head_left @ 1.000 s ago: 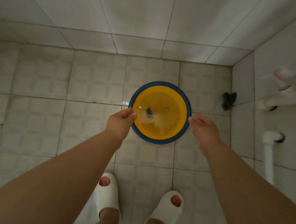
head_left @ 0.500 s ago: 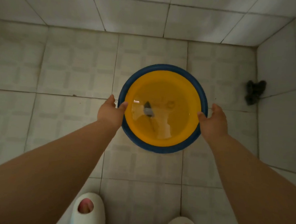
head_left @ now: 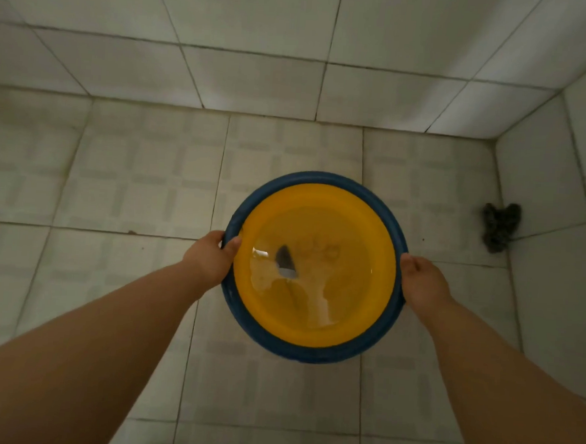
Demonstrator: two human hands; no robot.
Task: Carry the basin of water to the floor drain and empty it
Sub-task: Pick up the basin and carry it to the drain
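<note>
A: Where is the round yellow plastic basin with the blue rim (head_left: 311, 355)?

B: Between both hands, level, water (head_left: 314, 291) inside. The left hand (head_left: 210, 259) clasps the rim, thumb over its edge; the right hand (head_left: 421, 284) grips the opposite side.

A: Beyond the right fingers?

B: A dark crumpled cloth (head_left: 500, 227) on the pale tiled floor (head_left: 133, 177), well apart.

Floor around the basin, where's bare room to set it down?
Bare tiles run left of the basin to the wall, and below it between the arms. The right corner is tighter: a dark clump lies beside the side wall.
</note>
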